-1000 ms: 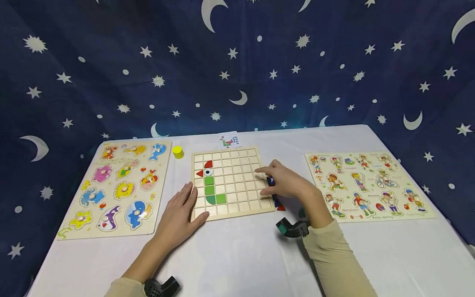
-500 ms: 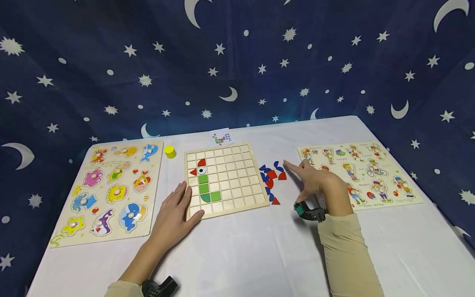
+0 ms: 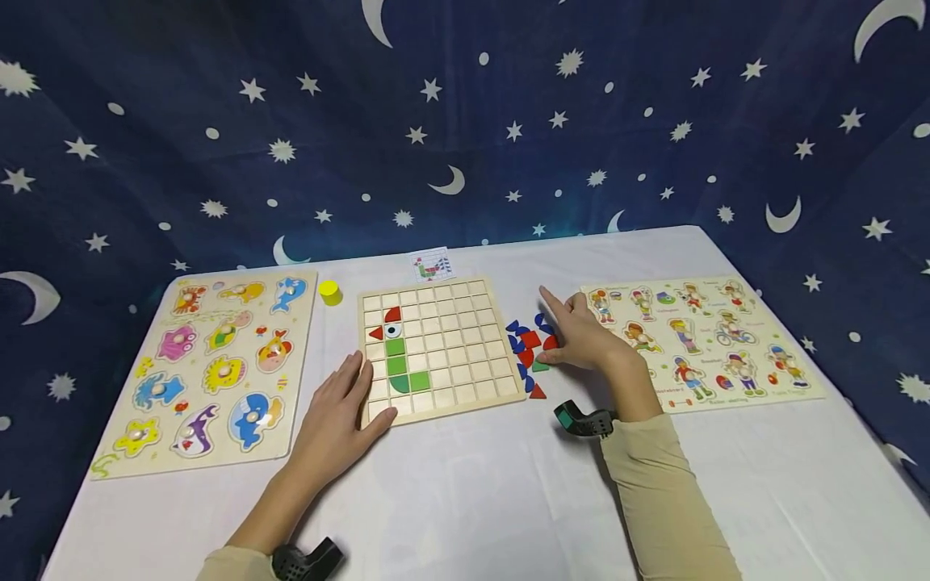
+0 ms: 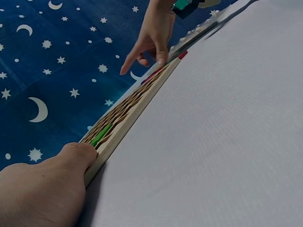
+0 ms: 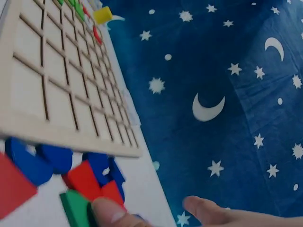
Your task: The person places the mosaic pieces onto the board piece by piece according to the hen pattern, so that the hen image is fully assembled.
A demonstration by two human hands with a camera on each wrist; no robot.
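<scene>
My left hand [image 3: 336,424] rests along the left edge of a wooden grid board [image 3: 465,345], thumb at its near left corner. On the board, red pieces [image 3: 393,315], an eye tile [image 3: 393,330], green squares [image 3: 395,365] and a green rounded piece [image 3: 400,384] form a bird's head and neck. Right of the board lies a loose pile of blue pieces [image 3: 513,327] and red pieces [image 3: 530,340]. My right hand [image 3: 592,337] is over the pile's right side, index finger stretched forward. Its thumb touches a green piece [image 5: 77,208] at the pile's edge.
A sea-animal puzzle board [image 3: 207,371] lies at the left, a sports-figure puzzle board [image 3: 705,343] at the right, partly under my right arm. A yellow cylinder [image 3: 330,293] and a bird picture card [image 3: 432,265] lie toward the back. A starry curtain [image 3: 465,121] hangs behind the table.
My right hand went from the board's right edge out to the right, then came back left to the pile. The green piece now shows beside the red pieces. My left hand stays on the board.
</scene>
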